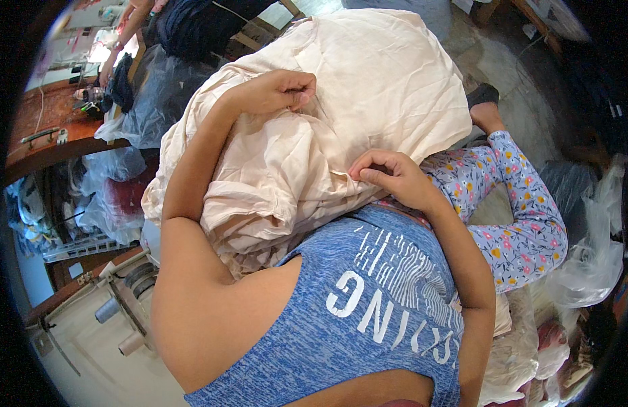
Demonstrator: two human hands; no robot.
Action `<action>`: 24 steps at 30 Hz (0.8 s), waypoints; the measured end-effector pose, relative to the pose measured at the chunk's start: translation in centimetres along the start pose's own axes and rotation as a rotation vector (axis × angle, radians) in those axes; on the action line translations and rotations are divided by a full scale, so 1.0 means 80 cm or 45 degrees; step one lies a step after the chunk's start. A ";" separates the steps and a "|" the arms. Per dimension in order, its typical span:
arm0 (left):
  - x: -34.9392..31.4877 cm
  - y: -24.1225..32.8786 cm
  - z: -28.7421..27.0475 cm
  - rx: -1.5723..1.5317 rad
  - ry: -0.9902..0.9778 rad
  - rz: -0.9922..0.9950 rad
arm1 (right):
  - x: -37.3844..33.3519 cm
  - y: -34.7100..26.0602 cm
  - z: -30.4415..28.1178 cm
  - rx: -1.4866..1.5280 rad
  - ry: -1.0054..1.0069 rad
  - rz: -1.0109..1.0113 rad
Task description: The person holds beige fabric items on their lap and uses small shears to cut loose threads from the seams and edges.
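Note:
A large heap of cream cloth (pixel 388 74), creased and folded, lies across my lap. My left hand (pixel 287 91) is over its left upper part, fingers curled in against the thumb. Whether cloth or something thin is caught between those fingertips is too small to tell. Lower and to the right, my right hand (pixel 398 178) pinches a fold of the cream cloth between thumb and fingertips. Loose folds bunch up between the two hands and below my left forearm.
At left stands a wooden table (pixel 63 139) with clear plastic bags (pixel 158 102) beside it. A machine with thread spools (pixel 131 342) sits at lower left. Dark cloth (pixel 198 27) is piled at the back. More plastic bags (pixel 585 275) lie at right. Another person's arm (pixel 127 34) shows at upper left.

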State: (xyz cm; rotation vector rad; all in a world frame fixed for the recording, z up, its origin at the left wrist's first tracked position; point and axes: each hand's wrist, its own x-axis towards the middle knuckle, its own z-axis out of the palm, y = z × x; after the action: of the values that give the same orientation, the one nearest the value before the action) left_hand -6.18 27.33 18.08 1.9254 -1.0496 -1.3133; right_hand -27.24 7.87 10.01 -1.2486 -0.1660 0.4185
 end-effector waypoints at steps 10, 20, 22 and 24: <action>0.004 0.023 0.013 0.199 -0.053 -0.130 | -0.002 -0.001 0.001 0.035 -0.002 0.011; 0.004 0.032 0.027 0.343 -0.021 -0.076 | -0.002 -0.006 0.003 0.049 -0.013 0.013; 0.006 0.048 0.028 0.468 -0.060 -0.172 | -0.002 -0.005 0.003 0.079 -0.008 0.019; 0.010 0.057 0.032 0.542 -0.075 -0.188 | 0.000 -0.001 0.001 0.084 -0.011 0.012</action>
State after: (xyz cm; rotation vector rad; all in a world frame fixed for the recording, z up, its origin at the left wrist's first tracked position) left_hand -9.70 24.19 20.43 2.3251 -1.3220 -1.3107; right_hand -27.28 7.90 10.14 -1.1834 -0.1522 0.4343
